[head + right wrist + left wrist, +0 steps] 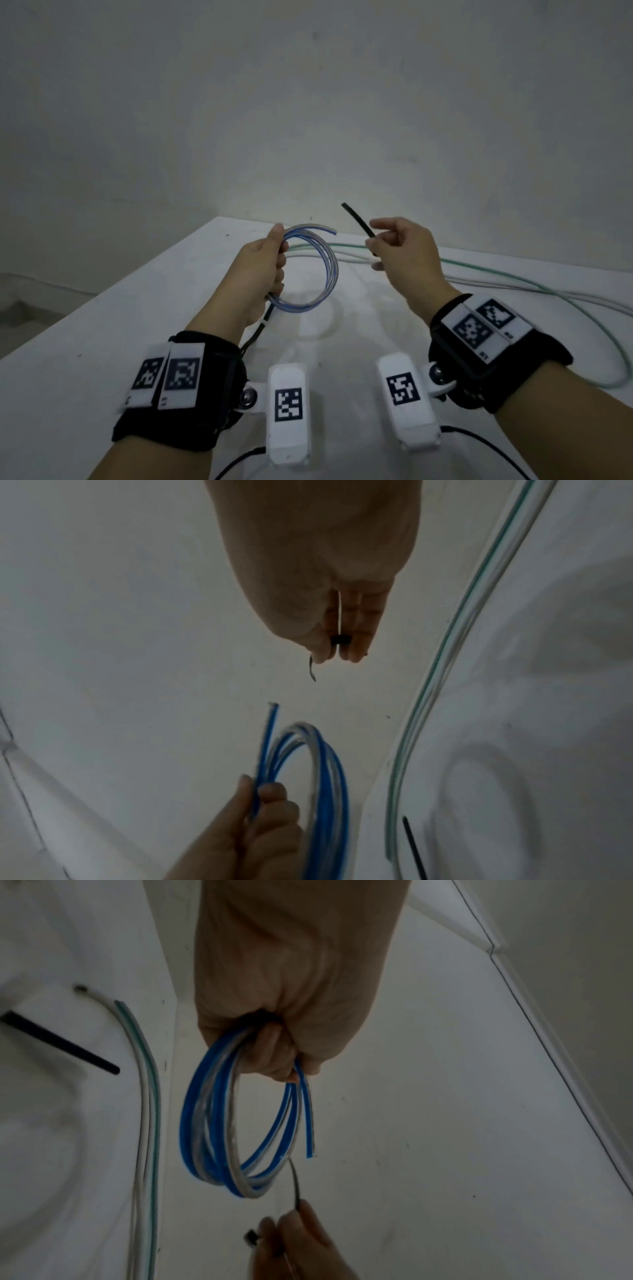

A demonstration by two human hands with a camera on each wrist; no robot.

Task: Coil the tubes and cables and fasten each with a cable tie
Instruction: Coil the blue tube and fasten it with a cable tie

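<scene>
- Head view: the left hand (263, 270) is raised at frame centre, its fingers curled around one blue-and-clear tube coil (317, 270). The coil stands upright above the white table (102, 342), with one free end at its top pointing right. The right hand (404, 257), right of centre, pinches one black cable tie (358, 219) between thumb and forefinger; the tie's long axis slants to the upper left, tip highest. Two loose tubes, a green-striped tube (513, 277) and a white tube (496, 286), lie side by side across the table behind the hands, running toward the right edge. A second black strip hangs below the left hand.
- Left wrist view: the left hand (291, 988) fills the upper centre, fingers (270, 1053) wrapped over the top of the coil (219, 1123), which hangs as several loops. The cut end points down. The right hand's fingertips show at the bottom.
- Right wrist view: the right hand (329, 574) at top centre pinches the tie's head (341, 640) between its fingertips. The coil (325, 777) sits at lower centre in the left hand's grip.
</scene>
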